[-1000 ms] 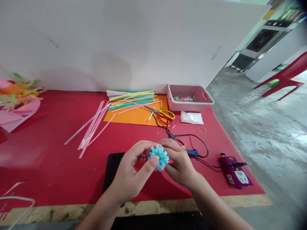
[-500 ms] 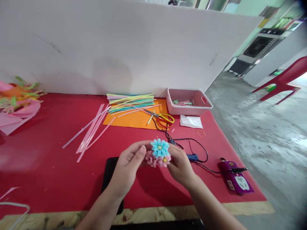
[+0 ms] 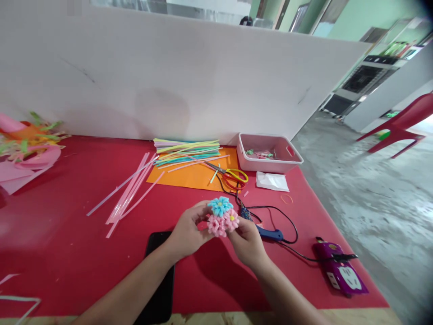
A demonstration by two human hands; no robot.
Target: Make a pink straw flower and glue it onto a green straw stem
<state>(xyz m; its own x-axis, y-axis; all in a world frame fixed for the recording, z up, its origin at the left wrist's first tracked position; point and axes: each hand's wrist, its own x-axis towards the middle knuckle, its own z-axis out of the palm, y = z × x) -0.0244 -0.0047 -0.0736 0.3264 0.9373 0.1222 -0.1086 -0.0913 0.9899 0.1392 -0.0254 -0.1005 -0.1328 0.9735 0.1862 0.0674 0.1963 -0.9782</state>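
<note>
A small bunch of fuzzy pipe-cleaner flowers point(image 3: 220, 218), one blue and the others pink, is held up over the red table. My left hand point(image 3: 191, 230) is closed around its left side, fingers curled behind the blooms. From the right, my right hand point(image 3: 248, 241) grips the bunch too, its thumb and fingers close under the pink flower with a yellow centre. The stems are hidden behind the blooms and my hands. Just beyond my right hand lies a blue glue gun point(image 3: 269, 233) with a black cord. A black phone point(image 3: 157, 289) lies below my left forearm.
Scissors point(image 3: 233, 176) and bundled pipe cleaners point(image 3: 186, 151) rest on an orange sheet point(image 3: 176, 181). Loose pink strips point(image 3: 131, 194) lie to the left. A pink basket point(image 3: 270, 164), white packet point(image 3: 272, 182) and purple power socket point(image 3: 341, 271) stand rightward. A white board point(image 3: 203, 81) rises behind.
The bunch has tilted, so the pink flowers show more fully. My hands have shifted slightly left relative to the table, uncovering more of the glue gun. The view has tipped upward.
</note>
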